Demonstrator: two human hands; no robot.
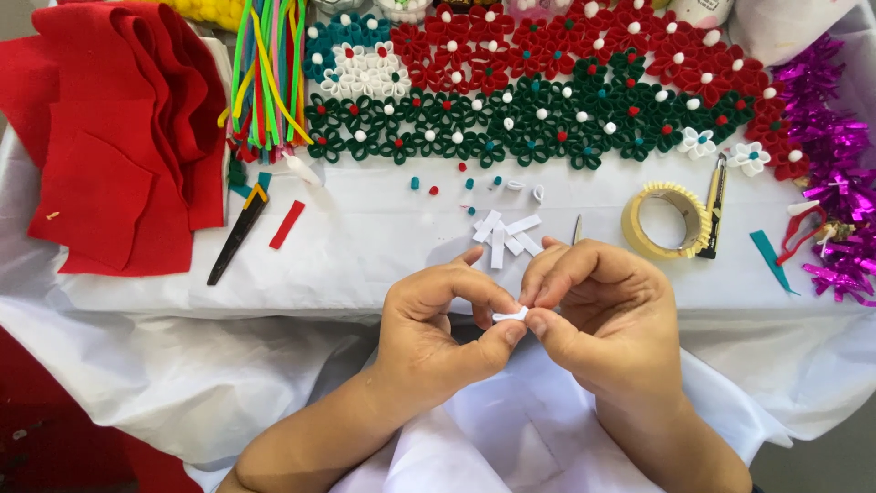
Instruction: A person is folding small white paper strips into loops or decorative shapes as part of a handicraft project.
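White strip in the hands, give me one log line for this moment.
left hand: pinching white strip | right hand: pinching same strip | behind: loose white strips, tape roll

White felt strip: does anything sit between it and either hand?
No. The white felt strip is pinched directly between the fingertips of the left hand and the right hand, above the table edge. Nothing visible lies between them.

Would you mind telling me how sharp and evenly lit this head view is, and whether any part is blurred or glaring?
In the head view, light is soft and even, with faint shadows beneath the left hand and right hand; the white strip pinched between them is small but sharp; the white tablecloth looks bright but keeps its folds; the purple tinsel glints; no motion blur shows.
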